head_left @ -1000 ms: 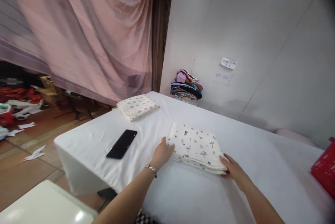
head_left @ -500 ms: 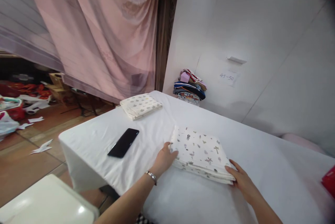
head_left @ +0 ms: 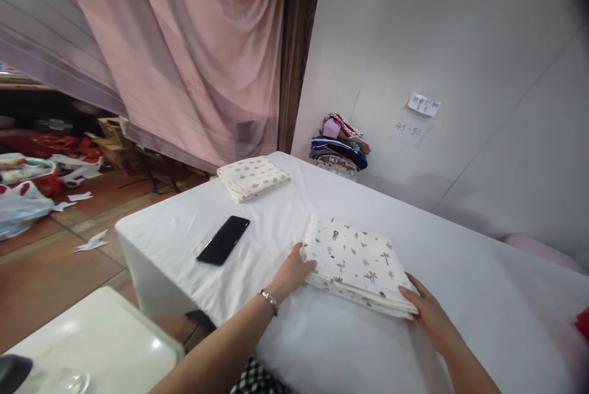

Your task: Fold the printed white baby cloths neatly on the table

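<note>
The folded palm-tree-print cloth (head_left: 356, 262) lay on the white-covered counter (head_left: 464, 314) between two hands — the left hand (head_left: 291, 270) had its grip closed on the left edge, the right hand (head_left: 427, 311) on the near right corner. A black smartphone (head_left: 223, 240) lay leftward, near a second folded cloth (head_left: 253, 178).

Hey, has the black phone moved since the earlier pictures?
No. Judged against the left corner of the white table, the black phone appears to lie in the same place; only the camera's view has shifted.
</note>
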{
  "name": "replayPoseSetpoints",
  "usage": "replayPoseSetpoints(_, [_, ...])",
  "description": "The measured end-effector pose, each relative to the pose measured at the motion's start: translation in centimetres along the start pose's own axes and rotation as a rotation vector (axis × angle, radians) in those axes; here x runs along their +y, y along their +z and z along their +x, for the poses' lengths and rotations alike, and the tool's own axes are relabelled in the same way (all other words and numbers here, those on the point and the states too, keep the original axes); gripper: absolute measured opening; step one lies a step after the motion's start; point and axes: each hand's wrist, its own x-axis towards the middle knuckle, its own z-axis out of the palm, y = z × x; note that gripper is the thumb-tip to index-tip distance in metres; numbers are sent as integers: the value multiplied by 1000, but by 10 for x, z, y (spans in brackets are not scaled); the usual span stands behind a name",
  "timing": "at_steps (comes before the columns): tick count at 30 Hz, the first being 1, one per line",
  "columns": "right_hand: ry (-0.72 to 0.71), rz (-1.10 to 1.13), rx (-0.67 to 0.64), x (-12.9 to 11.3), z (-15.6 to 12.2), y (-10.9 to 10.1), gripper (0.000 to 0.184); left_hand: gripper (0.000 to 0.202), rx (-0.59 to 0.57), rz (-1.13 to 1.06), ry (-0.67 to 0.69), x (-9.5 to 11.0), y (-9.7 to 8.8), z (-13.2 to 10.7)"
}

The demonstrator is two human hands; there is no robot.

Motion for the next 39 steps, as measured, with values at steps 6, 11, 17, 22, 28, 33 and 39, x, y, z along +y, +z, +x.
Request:
replayPoseSetpoints(6, [52,6,-26,7,-19,3,90,69,46,98,0,-2,-8,-5])
replayPoseSetpoints(11, [102,-25,-59,8,-34,5,93,71,95,253,73,-7,-19,-11])
replayPoseSetpoints(17, [77,44,6,0,-22,-2,97,70,99,235,59,-5,-20,-14])
replayPoseSetpoints(22, [47,136,47,-2,6,0,100,69,112,298,67,4,-23,-15])
replayPoseSetpoints(28, [28,67,80,-14,28,14,102,65,126,398,115,12,-24,-17])
replayPoseSetpoints(33, [-21,15,83,-20,38,21,107,56,121,464,142,9,-19,-22])
replayPoseSetpoints(39, [-8,-35,79,-23,44,21,113,58,105,416,155,10,-23,-10])
